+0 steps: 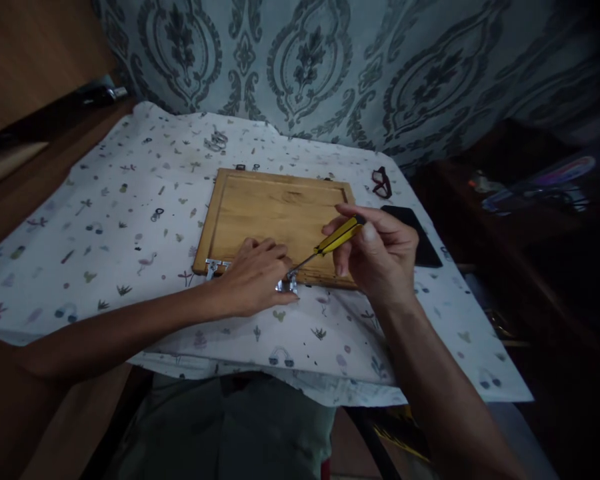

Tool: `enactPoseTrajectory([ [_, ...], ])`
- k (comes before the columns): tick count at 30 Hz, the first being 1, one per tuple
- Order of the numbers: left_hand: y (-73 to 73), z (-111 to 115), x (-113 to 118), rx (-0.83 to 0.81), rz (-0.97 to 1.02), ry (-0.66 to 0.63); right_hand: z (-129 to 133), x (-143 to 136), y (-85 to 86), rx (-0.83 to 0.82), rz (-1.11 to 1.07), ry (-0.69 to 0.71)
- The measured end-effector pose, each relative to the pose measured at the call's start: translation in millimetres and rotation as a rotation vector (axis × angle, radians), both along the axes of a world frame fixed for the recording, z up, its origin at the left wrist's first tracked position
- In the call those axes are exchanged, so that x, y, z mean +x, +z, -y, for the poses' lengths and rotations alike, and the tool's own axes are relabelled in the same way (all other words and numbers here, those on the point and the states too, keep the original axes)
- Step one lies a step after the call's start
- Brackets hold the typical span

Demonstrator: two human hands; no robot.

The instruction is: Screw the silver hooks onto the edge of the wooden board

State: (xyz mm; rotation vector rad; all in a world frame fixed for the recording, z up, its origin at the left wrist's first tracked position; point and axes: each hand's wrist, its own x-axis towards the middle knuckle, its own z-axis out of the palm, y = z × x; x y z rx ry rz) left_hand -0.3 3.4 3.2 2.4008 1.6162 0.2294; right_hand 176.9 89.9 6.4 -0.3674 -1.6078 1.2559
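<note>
A wooden panel (280,207) with a raised frame lies flat on the cloth-covered table. My right hand (387,250) grips a yellow and black screwdriver (339,237), its shaft slanting down to the left. The screwdriver's tip meets a metal hinge (293,283) at the panel's near edge. My left hand (257,277) rests over that edge and holds this hinge, with the thumb below it and the fingers on the panel; part of the hinge is hidden. Another metal hinge (211,268) sits at the panel's near left corner.
Dark red glasses (381,183) and a flat black device (413,235) lie right of the panel. Small metal pieces (216,140) rest toward the back left of the patterned tablecloth (110,267). Behind the table hangs a patterned curtain or wall covering (310,67). Wooden furniture (40,60) borders the left.
</note>
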Motion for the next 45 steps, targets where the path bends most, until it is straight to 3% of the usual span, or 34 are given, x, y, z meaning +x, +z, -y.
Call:
enactPoseTrajectory([
  [12,-1.3,-2.1,1.2,-0.033,-0.037,-0.001,4.4,4.1,0.0,-0.036,0.021,0.056],
  [16,0.9,-2.2,2.6,-0.046,-0.052,0.002,5.1,7.1,-1.6,-0.03,0.111,0.038],
  [22,-1.2,-2.3,2.7,-0.021,-0.048,0.011,9.1,3.3,3.3,-0.029,0.069,-0.036],
  [34,-9.1,-3.8,0.6,0.003,0.009,-0.011,9.0,9.5,-4.7,-0.08,0.151,-0.012],
  [45,-7.8,-3.3,1.3,-0.009,-0.014,-0.011,7.5,4.9,-4.8,-0.103,0.088,-0.026],
])
